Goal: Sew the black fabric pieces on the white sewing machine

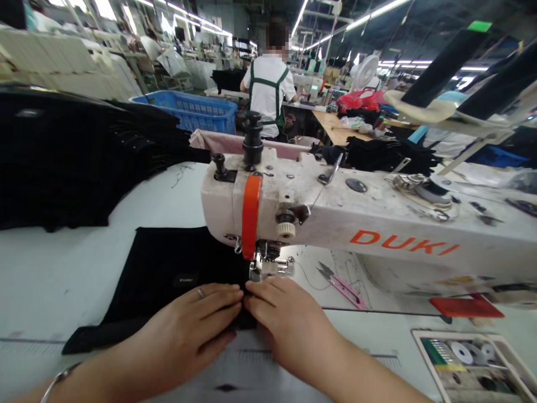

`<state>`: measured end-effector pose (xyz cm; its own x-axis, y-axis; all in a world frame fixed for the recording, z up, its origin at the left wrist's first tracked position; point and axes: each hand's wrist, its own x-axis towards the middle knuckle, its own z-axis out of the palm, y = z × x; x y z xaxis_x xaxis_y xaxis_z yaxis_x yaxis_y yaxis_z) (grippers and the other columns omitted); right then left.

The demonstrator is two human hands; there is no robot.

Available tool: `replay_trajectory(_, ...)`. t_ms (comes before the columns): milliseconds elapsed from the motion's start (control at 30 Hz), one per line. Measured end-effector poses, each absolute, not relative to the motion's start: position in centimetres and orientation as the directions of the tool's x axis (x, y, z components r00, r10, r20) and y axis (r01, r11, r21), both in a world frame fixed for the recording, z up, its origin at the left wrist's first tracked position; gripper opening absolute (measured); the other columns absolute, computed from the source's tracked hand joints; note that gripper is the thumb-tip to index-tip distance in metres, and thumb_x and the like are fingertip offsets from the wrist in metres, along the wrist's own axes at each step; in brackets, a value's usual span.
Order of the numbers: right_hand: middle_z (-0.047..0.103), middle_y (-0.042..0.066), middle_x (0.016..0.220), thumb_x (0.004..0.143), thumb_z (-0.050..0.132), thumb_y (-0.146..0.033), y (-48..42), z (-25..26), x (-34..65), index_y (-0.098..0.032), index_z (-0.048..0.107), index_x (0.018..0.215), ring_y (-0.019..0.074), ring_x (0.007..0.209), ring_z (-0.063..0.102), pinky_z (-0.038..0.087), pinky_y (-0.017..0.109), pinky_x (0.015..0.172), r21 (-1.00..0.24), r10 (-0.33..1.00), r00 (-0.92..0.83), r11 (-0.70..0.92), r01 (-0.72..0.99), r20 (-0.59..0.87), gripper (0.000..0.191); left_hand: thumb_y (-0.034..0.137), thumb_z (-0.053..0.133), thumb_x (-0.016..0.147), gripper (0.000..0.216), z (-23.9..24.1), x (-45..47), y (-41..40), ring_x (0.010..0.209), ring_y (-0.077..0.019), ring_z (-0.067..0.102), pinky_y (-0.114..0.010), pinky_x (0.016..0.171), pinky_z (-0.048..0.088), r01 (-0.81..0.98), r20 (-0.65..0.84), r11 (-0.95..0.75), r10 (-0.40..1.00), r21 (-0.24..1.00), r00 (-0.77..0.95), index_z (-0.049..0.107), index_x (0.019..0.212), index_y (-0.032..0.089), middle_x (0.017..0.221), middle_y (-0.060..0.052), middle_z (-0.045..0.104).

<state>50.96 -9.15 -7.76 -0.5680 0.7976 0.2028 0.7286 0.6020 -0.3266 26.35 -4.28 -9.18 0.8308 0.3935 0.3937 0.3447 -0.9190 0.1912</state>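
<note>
A black fabric piece (157, 268) with a small dark label lies on the sewing machine table, its right edge at the presser foot (257, 271). My left hand (195, 319) rests over its near right part, fingers together and closed on the cloth by the edge. Beside it, fingertips almost touching, my right hand (285, 313) has bent fingers pinching the same edge just in front of the foot. The fabric under both hands is partly hidden. Above stands the white sewing machine (319, 218) with an orange guard (250, 215).
Pink thread snips (346, 288) lie right of the needle. A tray of bobbins (470, 358) is set at the lower right, near a red object (465, 307). Stacked black pieces (62, 162) fill the left. Behind are a blue basket (197, 109) and a person (271, 78) facing away.
</note>
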Motion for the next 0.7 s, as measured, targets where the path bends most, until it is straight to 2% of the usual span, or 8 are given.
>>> replay_trajectory(167,0.071,0.012,0.127,0.091,0.063,-0.006,-8.2,-7.9,51.0,-0.017,0.069,0.125,0.0278,0.113,0.063,0.054,0.042,0.099,-0.356,0.841,-0.503,0.541,0.762,0.201,0.036,0.021,0.061,0.100,0.029,-8.9,26.8,-1.6,0.123,-0.0212,0.069,-0.036,0.109,0.059,0.303,0.371,-0.931,0.359,0.201,0.857,0.069,0.129,0.020,0.131,-0.007,0.074)
replay_trajectory(300,0.069,0.013,0.124,0.085,0.063,-0.005,-7.7,-8.2,50.9,-0.017,0.066,0.132,0.0306,0.113,0.062,0.055,0.045,0.096,-0.363,0.888,-0.435,0.458,0.812,0.149,0.049,0.020,0.057,0.102,0.024,-8.7,27.3,0.2,0.115,-0.0210,0.072,-0.035,0.105,0.060,0.280,0.394,-0.942,0.333,0.188,0.857,0.070,0.122,0.018,0.124,-0.008,0.076)
replay_trajectory(467,0.072,0.012,0.117,0.087,0.057,-0.010,-7.2,-8.6,50.7,-0.018,0.067,0.130,0.0294,0.099,0.065,0.056,0.043,0.086,-0.346,0.918,-0.379,0.394,0.852,0.113,0.044,0.022,0.054,0.104,0.026,-8.6,28.2,1.7,0.114,-0.0253,0.071,-0.040,0.108,0.058,0.270,0.411,-0.952,0.306,0.144,0.859,0.072,0.119,0.012,0.118,-0.013,0.076)
replay_trajectory(567,0.073,0.011,0.111,0.087,0.054,-0.009,-7.3,-9.0,50.6,-0.018,0.070,0.121,0.0288,0.094,0.065,0.055,0.041,0.082,-0.366,0.919,-0.352,0.394,0.843,0.178,0.038,0.023,0.053,0.106,0.026,-8.7,28.2,2.3,0.115,-0.0265,0.069,-0.042,0.110,0.056,0.283,0.402,-0.947,0.320,0.150,0.858,0.074,0.118,0.013,0.114,-0.013,0.075)
replay_trajectory(700,0.069,0.011,0.099,0.092,0.049,-0.008,-7.5,-9.3,51.0,-0.016,0.070,0.105,0.0269,0.092,0.061,0.053,0.038,0.081,-0.430,0.888,-0.259,0.418,0.800,0.381,0.026,0.029,0.052,0.109,0.027,-9.1,27.1,3.5,0.110,-0.0224,0.069,-0.037,0.107,0.056,0.262,0.435,-0.942,0.329,0.207,0.838,0.076,0.115,0.019,0.111,-0.008,0.076)
